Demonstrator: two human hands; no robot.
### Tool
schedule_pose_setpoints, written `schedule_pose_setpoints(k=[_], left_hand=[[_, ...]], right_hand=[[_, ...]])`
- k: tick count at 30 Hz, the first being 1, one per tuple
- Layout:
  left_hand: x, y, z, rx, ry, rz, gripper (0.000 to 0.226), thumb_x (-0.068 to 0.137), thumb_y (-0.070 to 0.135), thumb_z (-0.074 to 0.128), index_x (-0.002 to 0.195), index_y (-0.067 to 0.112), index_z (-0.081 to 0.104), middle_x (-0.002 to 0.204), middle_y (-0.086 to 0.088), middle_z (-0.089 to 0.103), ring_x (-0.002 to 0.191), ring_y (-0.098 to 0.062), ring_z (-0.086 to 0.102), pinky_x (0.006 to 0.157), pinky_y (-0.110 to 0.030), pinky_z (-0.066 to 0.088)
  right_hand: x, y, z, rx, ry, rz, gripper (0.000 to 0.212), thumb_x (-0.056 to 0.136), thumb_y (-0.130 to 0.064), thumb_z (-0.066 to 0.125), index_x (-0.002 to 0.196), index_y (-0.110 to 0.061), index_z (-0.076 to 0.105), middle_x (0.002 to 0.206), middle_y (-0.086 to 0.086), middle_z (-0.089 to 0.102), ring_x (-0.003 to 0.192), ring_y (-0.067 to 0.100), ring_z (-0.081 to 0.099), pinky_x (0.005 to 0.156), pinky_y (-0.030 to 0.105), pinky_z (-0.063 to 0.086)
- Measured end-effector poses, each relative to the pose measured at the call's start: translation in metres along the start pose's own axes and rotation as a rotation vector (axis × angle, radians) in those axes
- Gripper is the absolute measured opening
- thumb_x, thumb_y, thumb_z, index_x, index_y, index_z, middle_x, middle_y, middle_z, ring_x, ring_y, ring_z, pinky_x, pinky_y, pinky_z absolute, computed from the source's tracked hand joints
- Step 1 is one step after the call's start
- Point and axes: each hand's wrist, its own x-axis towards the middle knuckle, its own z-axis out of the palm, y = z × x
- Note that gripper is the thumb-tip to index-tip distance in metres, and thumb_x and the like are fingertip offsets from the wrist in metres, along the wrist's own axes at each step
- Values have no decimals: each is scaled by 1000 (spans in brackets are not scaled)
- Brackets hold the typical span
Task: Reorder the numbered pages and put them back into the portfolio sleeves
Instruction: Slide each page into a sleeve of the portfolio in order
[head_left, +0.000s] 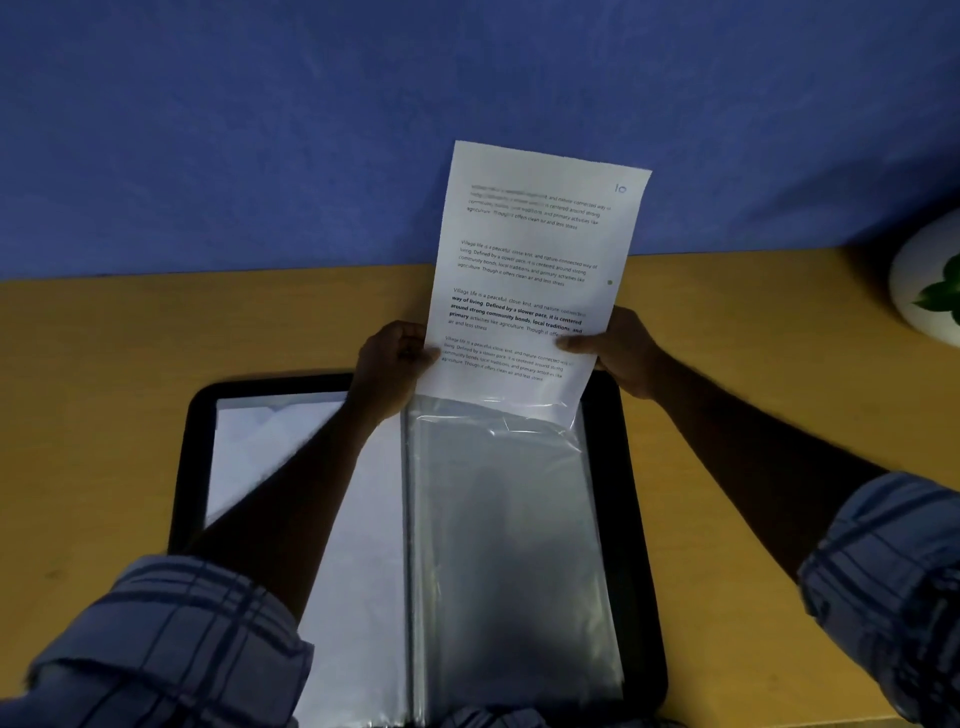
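Note:
A black portfolio (636, 499) lies open on the wooden desk. Its right side shows a clear plastic sleeve (509, 545); its left side holds white sheets (254, 452) under plastic. A printed page (524, 270), with a handwritten 10 in its top right corner, stands tilted above the sleeve. The page's bottom edge sits just inside the sleeve's top opening. My left hand (392, 364) pinches the page's left edge. My right hand (618, 348) pinches its right edge, thumb on the front.
The wooden desk (104, 395) runs left and right of the portfolio. A blue wall (260, 130) rises behind it. A white pot with a green plant (930, 286) stands at the far right edge of the desk.

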Motion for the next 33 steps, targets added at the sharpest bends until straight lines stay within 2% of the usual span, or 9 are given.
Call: schedule_pose_setpoints(k=[3, 7, 14, 18, 20, 23, 26, 30, 33], left_hand=[[-3, -2, -8, 42, -52, 43, 30, 86, 18, 77, 111, 11, 60, 100, 7, 69, 87, -6, 68, 72, -21, 57], [-2, -6, -14, 65, -107, 43, 36, 79, 10, 81, 111, 10, 64, 100, 2, 74, 87, -9, 71, 75, -25, 60], [-7, -1, -5, 132, -115, 117, 39, 73, 7, 85, 106, 9, 65, 94, 6, 72, 76, 6, 67, 65, -11, 53], [-10, -2, -7, 192, -114, 143, 49, 69, 13, 89, 109, 16, 61, 91, 18, 67, 81, 5, 65, 69, -8, 50], [-12, -3, -11, 184, -123, 133, 50, 70, 15, 88, 111, 16, 60, 92, 17, 67, 83, 2, 65, 69, -10, 50], [-19, -8, -14, 233, 21, 160, 42, 79, 21, 81, 113, 11, 58, 98, 4, 65, 86, -12, 62, 73, -23, 54], [-41, -12, -1, 446, 245, 426, 28, 89, 26, 70, 107, 8, 60, 99, -9, 60, 90, -25, 57, 78, -41, 51], [-92, -8, 54, 552, 50, 742, 37, 93, 35, 56, 120, 10, 64, 123, -11, 63, 116, -29, 57, 97, -45, 46], [-125, -7, 101, 654, -146, 763, 59, 97, 48, 46, 142, 11, 51, 153, -11, 41, 143, -28, 36, 117, -47, 30]], right_hand=[[-1, -2, -1, -35, 19, -28, 41, 78, 7, 75, 114, -10, 65, 115, 8, 72, 104, 26, 70, 84, 44, 59], [-2, -1, -3, -73, 22, -39, 38, 79, 7, 74, 109, -14, 66, 110, 3, 73, 102, 24, 71, 83, 42, 60], [-1, 3, -15, -91, -15, -35, 45, 79, 8, 73, 119, -8, 63, 119, 11, 70, 106, 28, 69, 88, 49, 58], [1, 2, -17, -128, -68, -28, 52, 79, 7, 73, 128, -4, 59, 123, 13, 67, 110, 31, 67, 89, 49, 57], [4, 0, -16, -160, -93, -35, 52, 79, 7, 73, 128, -4, 59, 123, 12, 68, 109, 29, 67, 89, 48, 57], [9, -3, -13, -187, -101, -37, 52, 78, 6, 75, 127, -5, 60, 122, 10, 68, 109, 26, 68, 93, 46, 56], [13, -4, -11, -224, -101, -55, 54, 79, 3, 76, 129, -3, 60, 126, 11, 67, 113, 24, 66, 96, 42, 54], [18, -4, -7, -288, -92, -61, 54, 76, 0, 79, 127, -7, 62, 124, 8, 68, 112, 21, 67, 95, 39, 55], [22, -2, -5, -299, -94, -73, 50, 77, 2, 79, 123, -8, 64, 120, 5, 69, 105, 12, 69, 90, 29, 57]])
